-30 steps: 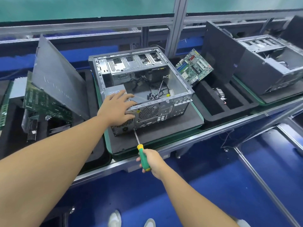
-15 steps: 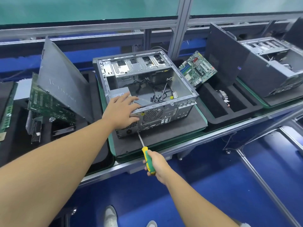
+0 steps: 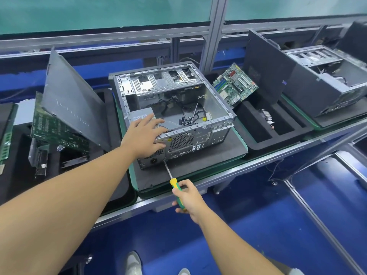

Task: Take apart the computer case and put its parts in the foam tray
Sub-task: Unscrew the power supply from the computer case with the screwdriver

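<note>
An open grey computer case (image 3: pixel 216 108) lies on its side on a black mat, its rear panel facing me. Loose cables and a power supply (image 3: pixel 139 116) sit inside. My left hand (image 3: pixel 144 136) rests flat on the case's near left corner, fingers spread over the power supply and the rim. My right hand (image 3: pixel 188 197) grips the green and yellow handle of a screwdriver (image 3: pixel 172 178). Its tip touches the lower rear panel beside the power socket. To the right lies a black foam tray (image 3: pixel 294 133) holding a motherboard (image 3: pixel 235 84) propped at its back.
On the left, a grey side panel (image 3: pixel 69 98) leans over a green circuit board (image 3: pixel 57 132) in another black foam tray. A second opened case (image 3: pixel 325 76) stands at the far right. The bench's metal edge (image 3: pixel 248 171) runs in front, blue floor below.
My hands and the screwdriver keep the same hold on the case. Only the view has shifted slightly, so everything sits a little further right in the frame.
</note>
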Action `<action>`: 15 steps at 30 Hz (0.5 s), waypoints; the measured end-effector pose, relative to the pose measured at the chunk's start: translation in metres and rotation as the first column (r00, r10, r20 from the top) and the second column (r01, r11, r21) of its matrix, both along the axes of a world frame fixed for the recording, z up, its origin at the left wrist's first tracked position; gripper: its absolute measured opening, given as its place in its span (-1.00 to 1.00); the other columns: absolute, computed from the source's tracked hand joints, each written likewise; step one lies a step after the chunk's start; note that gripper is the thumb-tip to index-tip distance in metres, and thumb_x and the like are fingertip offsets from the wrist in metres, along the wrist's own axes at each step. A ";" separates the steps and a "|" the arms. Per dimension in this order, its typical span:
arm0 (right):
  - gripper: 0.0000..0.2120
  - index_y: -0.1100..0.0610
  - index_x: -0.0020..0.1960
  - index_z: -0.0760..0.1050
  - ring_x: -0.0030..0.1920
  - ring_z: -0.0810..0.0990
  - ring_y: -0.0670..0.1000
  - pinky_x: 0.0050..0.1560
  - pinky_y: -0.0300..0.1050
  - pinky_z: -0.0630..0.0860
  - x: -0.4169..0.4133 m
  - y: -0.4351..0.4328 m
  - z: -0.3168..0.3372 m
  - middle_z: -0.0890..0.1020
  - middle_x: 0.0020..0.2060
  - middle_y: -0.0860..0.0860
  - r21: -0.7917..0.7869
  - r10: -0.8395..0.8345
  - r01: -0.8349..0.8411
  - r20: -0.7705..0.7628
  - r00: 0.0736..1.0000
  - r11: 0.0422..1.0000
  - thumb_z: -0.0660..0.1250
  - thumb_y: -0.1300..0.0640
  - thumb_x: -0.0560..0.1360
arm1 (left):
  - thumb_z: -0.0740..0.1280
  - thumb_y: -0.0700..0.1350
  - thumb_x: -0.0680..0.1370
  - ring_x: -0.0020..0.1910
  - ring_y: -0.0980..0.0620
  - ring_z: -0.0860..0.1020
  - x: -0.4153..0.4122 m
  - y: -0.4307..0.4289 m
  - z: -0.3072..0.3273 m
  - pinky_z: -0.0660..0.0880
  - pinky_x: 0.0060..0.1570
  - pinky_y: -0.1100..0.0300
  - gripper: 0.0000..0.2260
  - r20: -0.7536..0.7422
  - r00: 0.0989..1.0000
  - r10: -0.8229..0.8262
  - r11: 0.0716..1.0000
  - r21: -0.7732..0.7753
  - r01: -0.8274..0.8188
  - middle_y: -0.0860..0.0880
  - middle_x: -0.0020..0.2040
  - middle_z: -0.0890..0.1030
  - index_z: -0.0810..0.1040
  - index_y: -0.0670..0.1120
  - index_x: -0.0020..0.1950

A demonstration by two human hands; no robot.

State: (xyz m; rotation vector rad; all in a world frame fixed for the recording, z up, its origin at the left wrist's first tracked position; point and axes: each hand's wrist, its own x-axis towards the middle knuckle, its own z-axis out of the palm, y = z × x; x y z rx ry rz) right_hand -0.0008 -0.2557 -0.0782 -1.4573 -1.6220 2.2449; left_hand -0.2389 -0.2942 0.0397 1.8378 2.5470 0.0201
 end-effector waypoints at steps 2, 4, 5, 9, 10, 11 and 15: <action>-0.86 -0.02 0.10 0.44 -0.31 0.59 -0.05 -0.42 -0.19 0.49 -0.002 0.001 0.002 0.58 0.03 0.07 0.015 -0.002 0.002 0.027 1.000 1.000 0.36 0.07 0.58 | 0.22 0.29 0.57 0.60 -0.03 -0.01 -0.001 0.000 0.000 0.05 0.50 -0.10 -0.52 0.005 1.000 0.001 1.000 0.001 -0.001 0.13 0.59 0.16 0.33 0.21 0.47; -0.87 0.04 0.11 0.46 -0.33 0.55 -0.03 -0.46 -0.18 0.42 -0.005 0.003 0.006 0.58 -0.04 0.06 -0.035 -0.022 0.023 0.036 0.999 0.999 0.29 0.03 0.61 | 0.22 0.29 0.57 0.60 -0.03 -0.01 -0.001 0.000 0.000 0.07 0.50 -0.09 -0.52 0.004 1.000 0.003 1.000 0.003 -0.003 0.13 0.58 0.17 0.33 0.22 0.47; -0.83 0.08 0.13 0.48 -0.35 0.54 -0.02 -0.46 -0.18 0.41 -0.006 0.004 0.007 0.61 -0.08 0.07 -0.077 -0.033 0.036 0.034 0.999 0.996 0.23 0.02 0.63 | 0.22 0.29 0.57 0.60 -0.03 0.00 -0.002 0.000 -0.001 0.07 0.50 -0.09 -0.52 0.003 1.000 0.002 1.000 0.005 -0.002 0.13 0.58 0.17 0.33 0.22 0.47; -0.71 0.20 0.09 0.54 -0.37 0.51 -0.01 -0.43 -0.18 0.42 -0.007 0.006 0.008 0.68 -0.27 0.06 -0.152 -0.026 0.034 0.055 0.998 0.988 0.07 0.12 0.65 | 0.22 0.30 0.56 0.60 -0.04 0.01 -0.002 0.000 -0.002 0.08 0.50 -0.10 -0.52 -0.003 1.000 -0.003 1.000 0.012 0.003 0.13 0.58 0.19 0.34 0.23 0.46; -0.72 0.21 0.09 0.54 -0.36 0.51 -0.01 -0.43 -0.17 0.43 -0.007 0.006 0.008 0.67 -0.27 0.06 -0.137 -0.015 0.024 0.063 0.998 0.990 0.07 0.14 0.63 | 0.22 0.30 0.56 0.60 -0.04 0.02 -0.002 0.000 -0.002 0.08 0.50 -0.10 -0.52 -0.002 1.000 -0.002 1.000 0.013 0.002 0.13 0.58 0.19 0.34 0.24 0.46; -0.73 0.21 0.09 0.54 -0.34 0.51 0.00 -0.42 -0.16 0.45 -0.007 0.006 0.008 0.66 -0.27 0.06 -0.117 -0.008 0.016 0.066 0.998 0.993 0.08 0.16 0.62 | 0.22 0.30 0.56 0.60 -0.04 0.02 -0.002 0.000 -0.002 0.08 0.50 -0.10 -0.52 0.000 1.000 -0.001 1.000 0.015 0.001 0.13 0.58 0.19 0.34 0.24 0.46; -0.80 0.13 0.14 0.51 -0.27 0.58 0.02 -0.35 -0.11 0.56 -0.005 0.007 0.004 0.61 -0.15 0.11 -0.099 -0.012 0.013 0.006 1.000 0.995 0.14 0.13 0.64 | 0.22 0.31 0.56 0.60 -0.03 0.02 -0.002 0.000 -0.002 0.08 0.49 -0.09 -0.52 -0.004 1.000 0.002 1.000 0.010 -0.002 0.14 0.57 0.19 0.34 0.24 0.46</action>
